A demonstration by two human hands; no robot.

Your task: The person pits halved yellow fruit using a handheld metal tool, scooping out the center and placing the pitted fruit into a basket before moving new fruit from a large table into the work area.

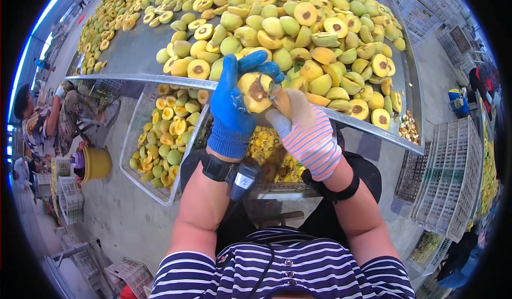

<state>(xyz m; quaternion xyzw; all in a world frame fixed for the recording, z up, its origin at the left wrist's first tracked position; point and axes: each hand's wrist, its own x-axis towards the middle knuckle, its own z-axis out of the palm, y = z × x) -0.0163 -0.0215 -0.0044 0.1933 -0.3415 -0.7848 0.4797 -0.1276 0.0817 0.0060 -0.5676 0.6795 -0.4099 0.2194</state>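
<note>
My left hand (232, 99), in a blue coated glove, is closed around a yellow peach half (256, 92) with its cut face and brown pit area turned up. In my right hand (308, 128), gloved in pink, white and grey stripes, is a pitting tool (281, 101) with a brown handle. Its thin curved metal end lies against the cut face, around the pit area; the exact tip is hard to make out. Both hands meet just over the near edge of the metal table. Below them, a crate holds yellow peach scraps (269, 152).
Halved peaches (277, 27) are heaped on the metal table (133, 51), with loose pits (408, 127) at its right corner. A clear bin (126, 152) of peach halves stands left. Stacked crates (445, 176) stand right. A person (42, 120) sits far left beside a yellow bucket (97, 163).
</note>
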